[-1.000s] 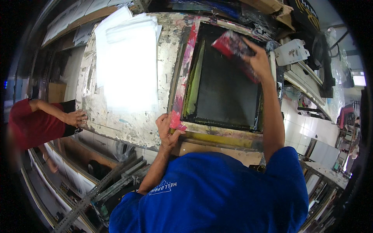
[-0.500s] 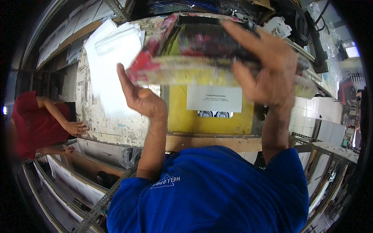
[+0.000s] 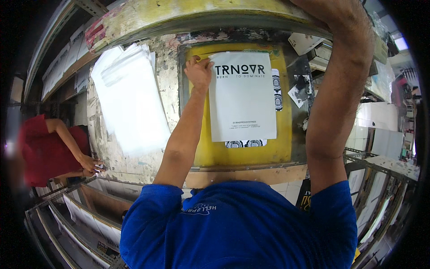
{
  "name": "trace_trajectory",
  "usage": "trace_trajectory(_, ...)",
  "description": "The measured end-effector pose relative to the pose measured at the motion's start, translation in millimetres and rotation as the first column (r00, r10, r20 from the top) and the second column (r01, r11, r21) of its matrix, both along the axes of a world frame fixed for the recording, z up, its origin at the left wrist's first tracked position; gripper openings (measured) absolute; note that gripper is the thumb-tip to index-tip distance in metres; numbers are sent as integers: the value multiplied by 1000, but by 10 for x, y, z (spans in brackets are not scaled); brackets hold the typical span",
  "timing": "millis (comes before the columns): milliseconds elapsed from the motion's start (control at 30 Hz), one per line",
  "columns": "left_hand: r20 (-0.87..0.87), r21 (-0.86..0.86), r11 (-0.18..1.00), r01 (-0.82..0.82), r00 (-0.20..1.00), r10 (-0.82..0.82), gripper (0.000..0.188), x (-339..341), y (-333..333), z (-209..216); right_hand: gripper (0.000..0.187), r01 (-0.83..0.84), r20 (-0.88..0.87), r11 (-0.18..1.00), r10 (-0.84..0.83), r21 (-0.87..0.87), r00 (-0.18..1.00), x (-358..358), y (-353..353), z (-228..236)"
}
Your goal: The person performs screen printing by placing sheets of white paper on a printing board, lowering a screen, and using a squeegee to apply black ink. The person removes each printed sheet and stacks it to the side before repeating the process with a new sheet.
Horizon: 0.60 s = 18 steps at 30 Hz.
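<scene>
A white sheet with black print lies flat on a yellow board in front of me. My left hand is closed on the sheet's far left corner, with thumb and fingers pinched together. Above the far side of the table, a paint-stained screen-printing frame is raised, its yellowed near side toward me. My right arm stretches up to the frame's right part. My right hand is at the frame, cut by the upper picture edge, and its fingers are hidden. Dark round prints show from under the sheet.
A loose pile of white sheets lies on the stained table to the left. Farther left, a person in a red shirt has their hands at the table's edge. Metal racks stand at lower left and right.
The frame has swung up and away, baring the whole printed sheet. My left hand went from open beside the frame to the sheet's corner. My right hand moved up and farther off.
</scene>
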<state>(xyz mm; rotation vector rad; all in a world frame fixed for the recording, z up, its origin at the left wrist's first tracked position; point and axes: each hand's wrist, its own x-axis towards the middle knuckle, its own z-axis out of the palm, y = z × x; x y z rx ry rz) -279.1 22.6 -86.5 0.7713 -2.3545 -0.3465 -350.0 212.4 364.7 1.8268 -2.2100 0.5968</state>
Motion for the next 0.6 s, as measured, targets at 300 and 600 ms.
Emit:
trace_trajectory(300,-352,617,773,149,931,101,12,355,-12,484,41,-7,202,982,45,-186,978,58,9,-86)
trace_trajectory(600,-497,684,721,-115,650,575,9,2482,-972,312,43,143,5,957,-147,-252,989,200,-38,-297)
